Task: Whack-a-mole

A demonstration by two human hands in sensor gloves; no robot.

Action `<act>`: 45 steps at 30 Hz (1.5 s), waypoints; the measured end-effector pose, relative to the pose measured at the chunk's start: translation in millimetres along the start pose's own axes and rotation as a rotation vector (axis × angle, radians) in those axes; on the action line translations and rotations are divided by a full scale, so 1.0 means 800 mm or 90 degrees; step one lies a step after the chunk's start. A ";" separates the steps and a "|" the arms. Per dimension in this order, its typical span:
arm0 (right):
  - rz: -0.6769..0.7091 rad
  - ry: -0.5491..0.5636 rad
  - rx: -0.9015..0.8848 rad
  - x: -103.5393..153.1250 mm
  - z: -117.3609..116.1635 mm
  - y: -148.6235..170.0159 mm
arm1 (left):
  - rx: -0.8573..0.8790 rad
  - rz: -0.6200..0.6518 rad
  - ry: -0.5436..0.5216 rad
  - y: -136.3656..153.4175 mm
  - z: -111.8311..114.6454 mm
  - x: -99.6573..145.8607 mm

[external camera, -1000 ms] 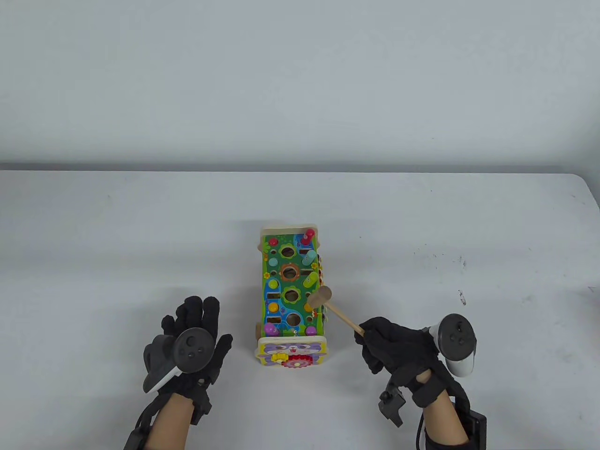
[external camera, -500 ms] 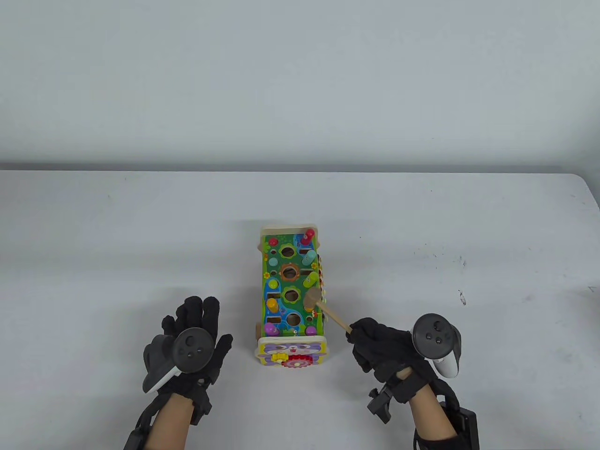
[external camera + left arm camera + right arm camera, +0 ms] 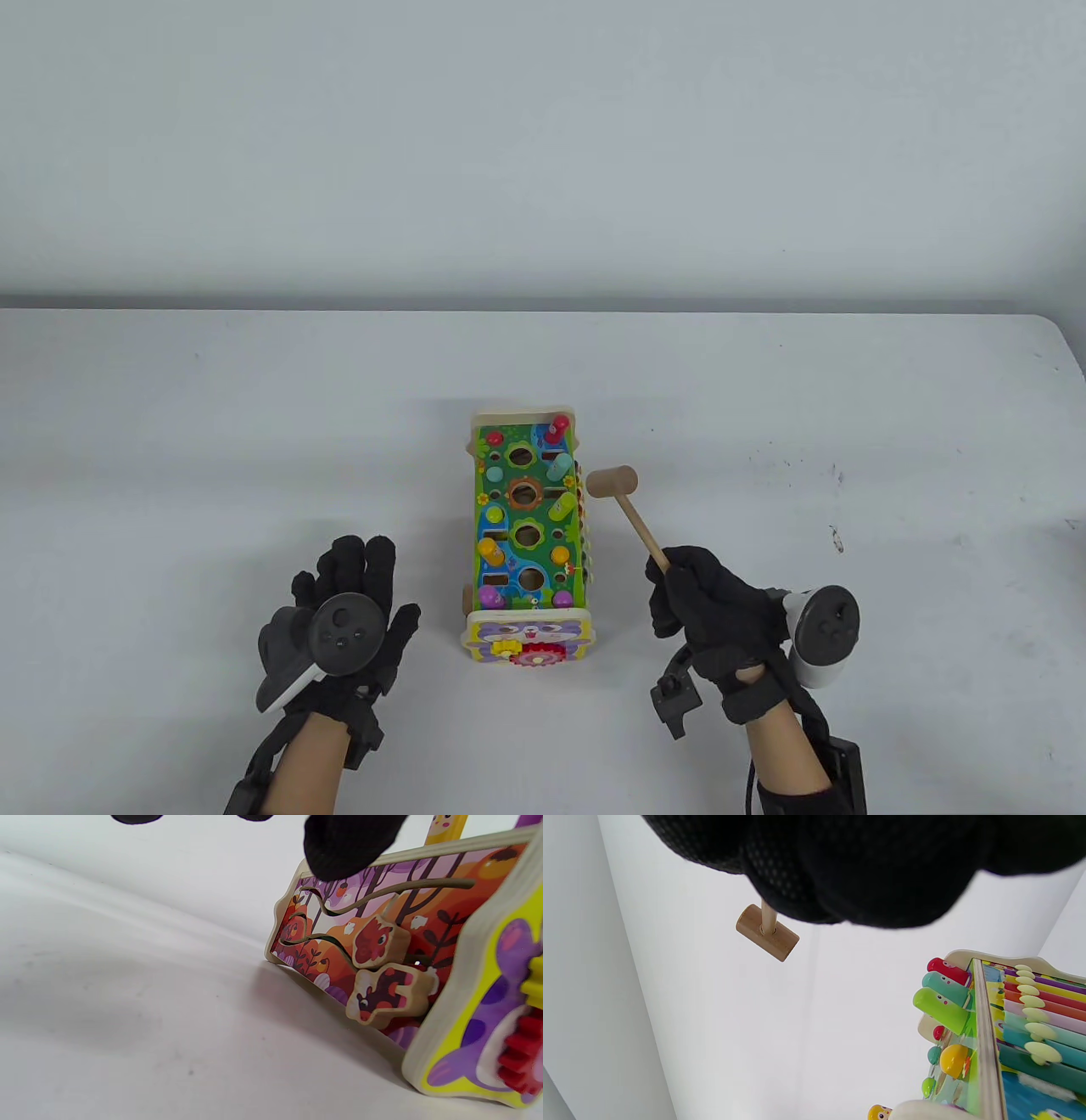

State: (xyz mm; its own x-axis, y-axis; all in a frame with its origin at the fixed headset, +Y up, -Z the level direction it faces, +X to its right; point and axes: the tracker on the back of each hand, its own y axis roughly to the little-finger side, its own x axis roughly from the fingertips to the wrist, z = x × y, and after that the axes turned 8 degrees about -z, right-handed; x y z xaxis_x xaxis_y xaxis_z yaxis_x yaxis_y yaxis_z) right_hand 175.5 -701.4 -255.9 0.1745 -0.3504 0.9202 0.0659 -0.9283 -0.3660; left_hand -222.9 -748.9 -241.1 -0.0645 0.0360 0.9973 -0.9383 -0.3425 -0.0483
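the right hand [image 3: 713,607] gripped the wooden hammer [image 3: 612,482], raised at the toy's [image 3: 526,535] three o'clock; several pegs [image 3: 562,507] stood unstruck. left fingers [image 3: 356,560] lay spread, empty.

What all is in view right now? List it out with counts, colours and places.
toy bench: one, green top with purple cat end panel, table centre.
raised pegs: three, red, teal, green, far right side of the bench top.
low pegs: several, pushed down, mixed colours, both sides.
xylophone bars: one set, multicoloured, bench's right side.
hammer: one, plain wood, lifted right of the bench.
table: one, white.
left hand: black glove, flat on the table left of the bench.
right hand: black glove, grips the hammer handle.
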 end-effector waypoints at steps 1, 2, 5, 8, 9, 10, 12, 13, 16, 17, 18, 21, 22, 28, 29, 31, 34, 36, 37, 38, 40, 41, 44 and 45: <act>-0.009 -0.002 0.002 -0.002 -0.002 0.003 | 0.000 0.000 0.000 0.000 0.000 0.000; -0.016 -0.004 0.006 -0.003 -0.003 0.006 | 0.000 0.000 0.000 0.000 0.000 0.000; -0.058 -0.021 0.046 -0.010 -0.015 0.022 | 0.001 0.000 0.001 0.000 0.000 0.000; -0.143 -0.045 0.137 -0.014 -0.027 0.040 | 0.001 0.000 0.002 0.000 0.000 0.000; -0.170 -0.063 0.161 -0.014 -0.028 0.044 | 0.001 0.000 0.002 0.000 0.000 0.000; -0.192 -0.066 0.170 -0.016 -0.029 0.046 | 0.002 0.001 0.002 0.000 0.000 0.000; -0.182 -0.066 0.175 -0.016 -0.029 0.045 | 0.002 0.001 0.002 0.000 0.000 0.000; -0.162 -0.057 0.161 -0.017 -0.027 0.041 | 0.003 0.001 0.002 0.000 0.000 0.000; -0.105 -0.013 0.092 -0.018 -0.019 0.022 | 0.006 0.001 0.000 0.001 -0.001 0.000; -0.083 0.003 0.071 -0.019 -0.016 0.015 | 0.007 0.001 -0.001 0.001 -0.001 0.000; -0.063 0.014 0.055 -0.020 -0.013 0.010 | 0.008 0.001 -0.001 0.001 -0.001 0.000; 0.015 0.067 0.000 -0.024 -0.003 -0.010 | 0.012 0.000 -0.003 0.002 -0.001 0.000; 0.027 0.076 -0.005 -0.025 -0.002 -0.013 | 0.012 0.000 -0.003 0.002 -0.001 0.000; -0.010 0.088 0.011 -0.042 -0.008 -0.003 | 0.016 0.002 -0.003 0.001 -0.001 0.000; -0.037 0.077 0.029 -0.047 -0.012 0.005 | 0.016 0.002 -0.003 0.002 -0.001 0.000; -0.088 0.057 0.077 -0.054 -0.019 0.018 | 0.018 0.002 -0.002 0.002 -0.001 -0.001; -0.186 -0.014 0.156 -0.063 -0.032 0.041 | 0.020 0.002 -0.001 0.002 -0.001 -0.001; -0.225 -0.028 0.187 -0.066 -0.039 0.047 | 0.023 0.001 0.000 0.001 -0.002 0.000; -0.216 -0.027 0.195 -0.066 -0.039 0.046 | 0.024 0.001 -0.001 0.001 -0.003 0.000; -0.194 -0.016 0.186 -0.068 -0.040 0.044 | 0.025 0.001 -0.001 0.002 -0.004 0.000; -0.179 -0.002 0.150 -0.069 -0.039 0.037 | 0.029 0.000 -0.001 0.002 -0.004 0.000; -0.160 0.014 0.124 -0.070 -0.037 0.030 | 0.030 0.000 -0.001 0.003 -0.005 0.000; -0.113 0.050 0.072 -0.070 -0.029 0.009 | 0.033 0.001 -0.004 0.003 -0.006 0.000; -0.093 0.061 0.047 -0.069 -0.025 0.000 | 0.034 0.001 -0.005 0.002 -0.006 0.000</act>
State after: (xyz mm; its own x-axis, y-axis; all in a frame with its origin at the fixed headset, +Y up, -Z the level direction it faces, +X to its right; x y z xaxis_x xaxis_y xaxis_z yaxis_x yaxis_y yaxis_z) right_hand 146.4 -684.7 -304.0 0.0630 -0.2267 0.9719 0.1561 -0.9596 -0.2339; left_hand -226.3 -745.2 -241.1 -0.0634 0.0286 0.9976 -0.9185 -0.3927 -0.0471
